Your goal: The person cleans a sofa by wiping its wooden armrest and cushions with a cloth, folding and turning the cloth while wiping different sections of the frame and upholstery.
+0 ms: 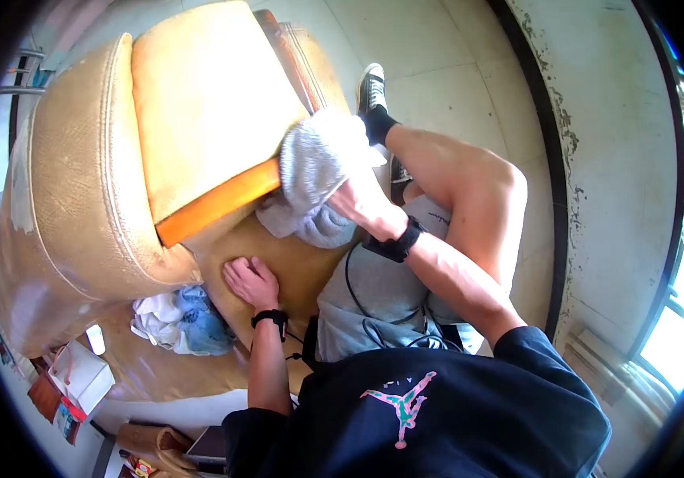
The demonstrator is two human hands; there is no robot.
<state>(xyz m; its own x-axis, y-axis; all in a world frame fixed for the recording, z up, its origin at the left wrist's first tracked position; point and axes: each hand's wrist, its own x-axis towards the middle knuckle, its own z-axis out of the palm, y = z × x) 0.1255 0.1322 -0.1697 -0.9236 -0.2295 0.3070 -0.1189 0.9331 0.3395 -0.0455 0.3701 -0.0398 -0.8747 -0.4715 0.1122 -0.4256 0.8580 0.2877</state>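
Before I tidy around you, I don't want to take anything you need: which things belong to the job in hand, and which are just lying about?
In the job, it seems:
grey cloth, in the right hand
wooden trim, beside the cloth
tan sofa

Apparently lying about:
crumpled white and blue cloths
white box

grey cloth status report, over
Right hand on grey cloth, fingers hidden. Left hand on seat. Cloth at wooden trim. Black cable close by, across shorts.
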